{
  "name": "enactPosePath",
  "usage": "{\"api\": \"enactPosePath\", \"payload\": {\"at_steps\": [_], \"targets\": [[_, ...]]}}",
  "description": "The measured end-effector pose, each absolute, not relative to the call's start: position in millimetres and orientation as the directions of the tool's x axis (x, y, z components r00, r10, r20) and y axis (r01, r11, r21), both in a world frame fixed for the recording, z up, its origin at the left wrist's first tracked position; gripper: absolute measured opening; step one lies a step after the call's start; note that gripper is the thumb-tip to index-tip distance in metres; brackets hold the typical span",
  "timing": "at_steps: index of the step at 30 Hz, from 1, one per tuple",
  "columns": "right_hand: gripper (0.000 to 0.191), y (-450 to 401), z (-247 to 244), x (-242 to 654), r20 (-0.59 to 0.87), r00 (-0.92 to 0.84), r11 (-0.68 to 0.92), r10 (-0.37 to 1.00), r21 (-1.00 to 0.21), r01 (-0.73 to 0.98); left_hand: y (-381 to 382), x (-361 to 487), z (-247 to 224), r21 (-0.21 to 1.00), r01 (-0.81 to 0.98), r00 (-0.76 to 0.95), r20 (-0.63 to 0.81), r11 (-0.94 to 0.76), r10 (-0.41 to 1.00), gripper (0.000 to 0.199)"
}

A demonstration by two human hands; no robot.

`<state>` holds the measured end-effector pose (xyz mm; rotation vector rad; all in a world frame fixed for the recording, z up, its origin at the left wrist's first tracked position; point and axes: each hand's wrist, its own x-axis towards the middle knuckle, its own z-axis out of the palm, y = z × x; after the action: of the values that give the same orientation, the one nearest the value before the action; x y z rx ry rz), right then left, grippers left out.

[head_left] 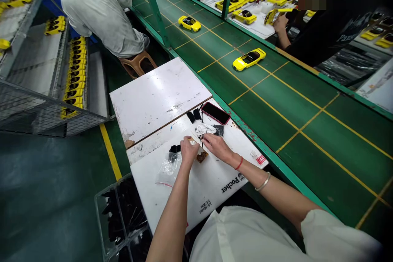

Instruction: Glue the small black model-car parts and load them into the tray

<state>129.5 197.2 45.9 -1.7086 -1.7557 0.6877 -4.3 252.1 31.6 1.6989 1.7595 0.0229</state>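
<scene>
Over the white work board, my left hand is closed, with a small white bit showing at its fingertips. What it grips is too small to name. Close by on the right, my right hand has its fingers pinched together around something I cannot make out. A small brown piece lies between and just below the hands. Beside my left hand is a clear plastic bag with a black part near its top. Beyond my right hand lies a bag with white and black contents.
A phone and small black parts lie at the board's far edge. To the right runs a green conveyor belt bearing yellow toy cars. A bin of black parts stands lower left. Co-workers sit ahead and across the belt.
</scene>
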Motion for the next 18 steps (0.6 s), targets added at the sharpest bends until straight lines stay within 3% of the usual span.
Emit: {"api": "enactPosePath", "payload": {"at_steps": [9,14,18], "targets": [[0.01,207,26,118,-0.122,-0.101,-0.008,0.987,-0.673,0.74,253,-7,36,0.481,0.861,0.075,-0.442,0.166,0.894,0.041],[0.016,220,19,114,-0.227,-0.038,-0.119,0.973,-0.637,0.761,252,-9,30,0.537,0.827,0.103,-0.429,0.163,0.897,0.051],[0.013,229,7,108,-0.237,-0.012,-0.15,0.971,-0.655,0.74,247,-12,27,0.582,0.799,0.138,-0.423,0.152,0.896,0.046]]}}
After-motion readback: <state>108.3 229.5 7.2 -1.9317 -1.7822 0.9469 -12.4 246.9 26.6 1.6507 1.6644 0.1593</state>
